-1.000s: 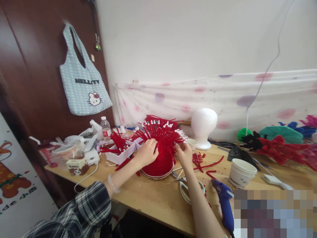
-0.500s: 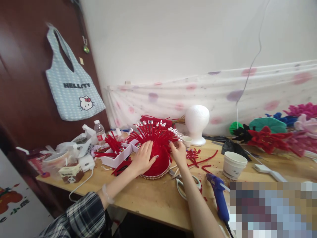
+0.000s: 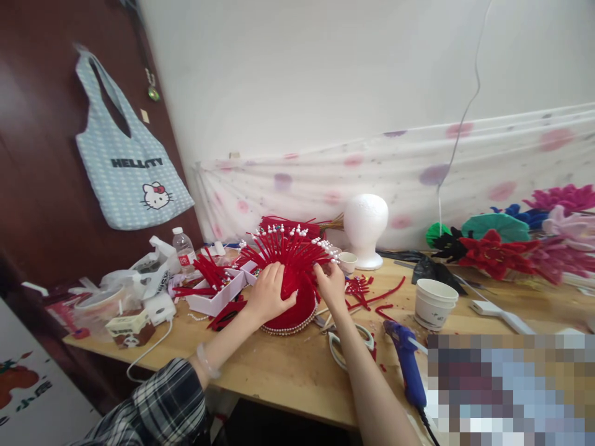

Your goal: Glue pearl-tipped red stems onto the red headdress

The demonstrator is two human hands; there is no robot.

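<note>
A red velvet headdress (image 3: 297, 306) with a beaded lower rim sits on the table in front of me. A fan of red chenille stems (image 3: 289, 251) tipped with white beads rises from it. My left hand (image 3: 269, 292) grips the headdress on its left side, fingers up against the stems and thumb across the velvet. At the fan's right edge, my right hand (image 3: 331, 285) is closed, thumb and fingers pinching at a red stem. The fingers partly hide what they pinch.
White-handled scissors (image 3: 335, 353) lie under my right forearm, with a blue glue gun (image 3: 406, 365) farther right. Behind are a foam head (image 3: 366, 229) and paper cups (image 3: 434, 303). A white box (image 3: 218, 300) of red stems stands left. Fuzzy flowers (image 3: 497, 254) fill the back right.
The whole view has shifted slightly. Both hands stay at the headdress, with the right fingers bent a little differently at the fan's right edge.
</note>
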